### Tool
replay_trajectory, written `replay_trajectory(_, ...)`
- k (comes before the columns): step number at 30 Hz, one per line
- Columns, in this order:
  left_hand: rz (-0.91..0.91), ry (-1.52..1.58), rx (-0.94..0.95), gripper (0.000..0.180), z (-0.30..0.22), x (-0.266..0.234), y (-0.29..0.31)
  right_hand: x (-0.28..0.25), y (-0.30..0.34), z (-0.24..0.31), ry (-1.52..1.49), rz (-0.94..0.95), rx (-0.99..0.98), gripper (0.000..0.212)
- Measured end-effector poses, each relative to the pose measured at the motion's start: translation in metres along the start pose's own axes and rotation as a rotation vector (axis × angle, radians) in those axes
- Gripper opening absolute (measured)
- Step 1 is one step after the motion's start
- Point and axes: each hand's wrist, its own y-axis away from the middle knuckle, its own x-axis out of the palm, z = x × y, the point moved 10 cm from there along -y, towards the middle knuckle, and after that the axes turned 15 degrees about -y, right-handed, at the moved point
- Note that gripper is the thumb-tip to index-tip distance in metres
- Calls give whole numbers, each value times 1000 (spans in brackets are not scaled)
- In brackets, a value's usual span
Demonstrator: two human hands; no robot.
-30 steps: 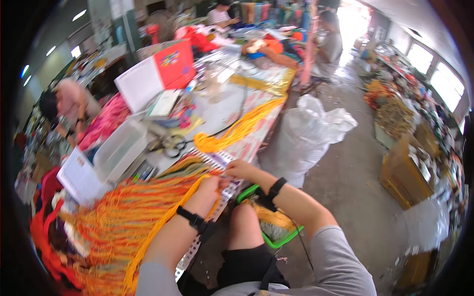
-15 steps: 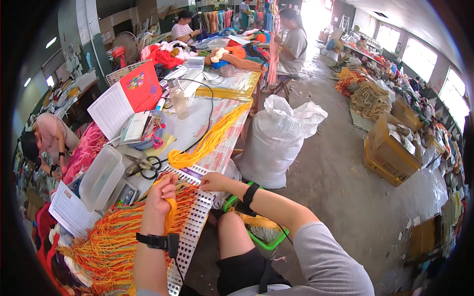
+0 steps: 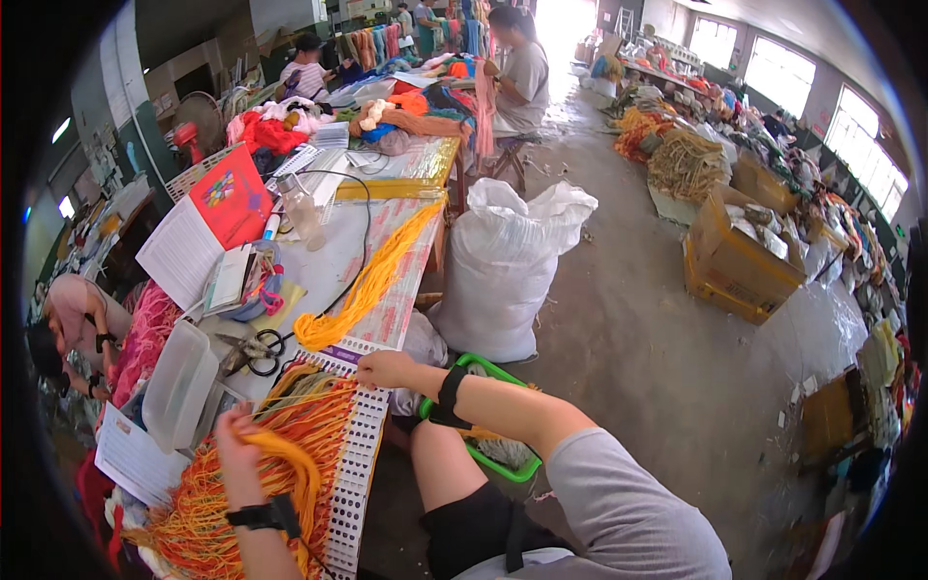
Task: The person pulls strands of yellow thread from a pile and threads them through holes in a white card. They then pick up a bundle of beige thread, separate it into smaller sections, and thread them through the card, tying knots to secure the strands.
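While the left hand (image 3: 239,440) grips yellow yarn (image 3: 295,452), the right hand (image 3: 387,369) is at the card (image 3: 356,464)'s far end.
The yarn loops right of the left hand over orange strands (image 3: 208,493); what the right hand's curled fingers (image 3: 368,373) hold, I cannot tell. Within half a second, the left hand has swung left, away from the card.

We're in a yarn workshop: orange yarn (image 3: 290,416) and scissors (image 3: 255,349) on a long worktable (image 3: 324,275), seated co-worker (image 3: 524,85) beside it, hanging skeins (image 3: 377,46) at back, white sack (image 3: 495,275) on the floor (image 3: 614,338).
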Motion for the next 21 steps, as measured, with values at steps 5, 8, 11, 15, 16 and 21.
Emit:
replay_trajectory(5,-591,-19,312,12,-59,-159,42,2,4,12,-3,-28,31,26)
replay_trajectory(8,-222,-431,211,25,-32,-22,74,-8,20,43,133,-278,-105,24)
replay_trajectory(11,7,-406,180,35,14,69,89,31,46,125,-28,-165,-426,20)
replay_trajectory(15,380,-310,129,40,40,152,98,62,53,149,-743,145,-308,14)
replay_trajectory(16,427,-285,125,41,40,160,100,61,53,147,-765,139,-261,13)
replay_trajectory(21,289,-166,52,42,38,156,101,57,59,136,-1024,155,-192,13)
